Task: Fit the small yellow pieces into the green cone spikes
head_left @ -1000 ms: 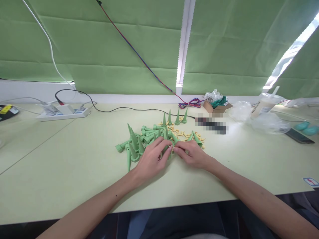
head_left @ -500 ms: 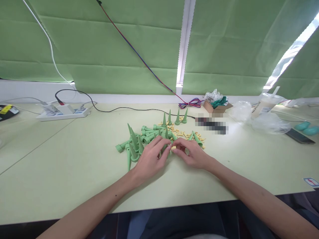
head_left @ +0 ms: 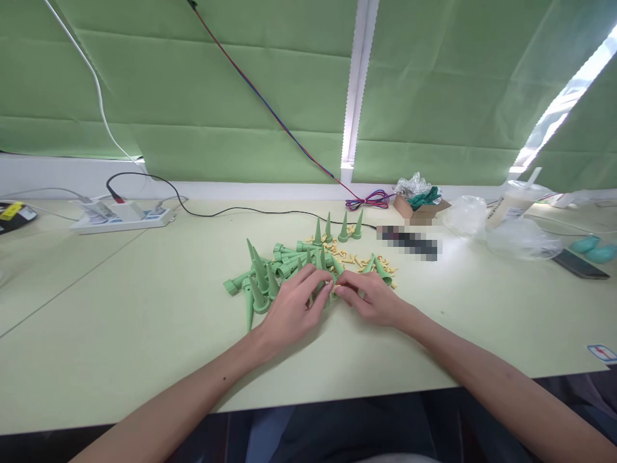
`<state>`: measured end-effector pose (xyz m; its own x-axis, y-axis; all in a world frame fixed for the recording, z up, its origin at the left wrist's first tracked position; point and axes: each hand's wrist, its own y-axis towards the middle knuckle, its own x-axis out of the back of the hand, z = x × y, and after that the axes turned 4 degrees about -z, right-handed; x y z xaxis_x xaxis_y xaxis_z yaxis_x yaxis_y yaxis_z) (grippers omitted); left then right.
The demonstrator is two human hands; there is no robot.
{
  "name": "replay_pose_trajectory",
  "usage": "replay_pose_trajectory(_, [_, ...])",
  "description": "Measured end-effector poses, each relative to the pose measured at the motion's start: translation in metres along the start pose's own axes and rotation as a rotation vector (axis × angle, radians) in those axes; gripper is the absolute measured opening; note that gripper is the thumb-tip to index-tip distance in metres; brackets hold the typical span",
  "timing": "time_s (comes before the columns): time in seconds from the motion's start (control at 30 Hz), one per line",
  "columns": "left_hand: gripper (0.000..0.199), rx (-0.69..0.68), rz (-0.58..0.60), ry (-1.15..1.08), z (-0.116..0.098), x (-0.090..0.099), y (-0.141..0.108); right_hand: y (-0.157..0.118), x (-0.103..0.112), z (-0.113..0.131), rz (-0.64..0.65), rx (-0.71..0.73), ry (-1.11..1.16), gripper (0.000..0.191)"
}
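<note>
My left hand [head_left: 297, 303] is closed, its thumb and forefinger around a green cone-shaped spike [head_left: 328, 301] that the fingers mostly hide. Facing it, my right hand [head_left: 369, 297] pinches a small yellow plastic piece, barely visible between the fingertips. The two hands' fingertips nearly meet. A pile of green cone-shaped spikes [head_left: 260, 278] lies beyond and to the left of my left hand, some upright, others on their sides. Small yellow pieces [head_left: 355, 260] are scattered behind my hands.
Several green spikes [head_left: 344, 229] stand upright at the back of the pile. A power strip [head_left: 126, 222] lies far left, its black cable running to a blurred dark object [head_left: 409, 243]. On the right are a small cardboard box [head_left: 421, 211], a drink cup [head_left: 511, 204], plastic bags and a phone [head_left: 581, 263].
My right fingertips have shifted slightly, and the yellow piece between the hands shows less than before. The pile and my left hand have hardly moved.
</note>
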<state>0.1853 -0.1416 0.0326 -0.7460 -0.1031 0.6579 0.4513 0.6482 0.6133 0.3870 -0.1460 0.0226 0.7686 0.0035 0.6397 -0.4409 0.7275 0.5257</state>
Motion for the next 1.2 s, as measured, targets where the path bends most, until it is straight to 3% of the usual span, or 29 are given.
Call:
replay_pose_trajectory(0.4, [0.012, -0.015, 0.004, -0.001, -0.0016, 0.0012, 0.0005, 0.0011, -0.0011, -0.0027, -0.024, 0.05, -0.059, 0.029])
replay_pose_trajectory(0.63, [0.013, 0.032, -0.021, 0.007, -0.0024, 0.0009, 0.0014, -0.0003, 0.0002, 0.0001, -0.027, 0.001, 0.005, 0.014])
replay_pose_trajectory(1.2, [0.014, 0.038, -0.011, 0.001, -0.0013, 0.001, 0.0012, -0.0014, -0.0011, -0.003, -0.011, 0.007, -0.052, 0.016])
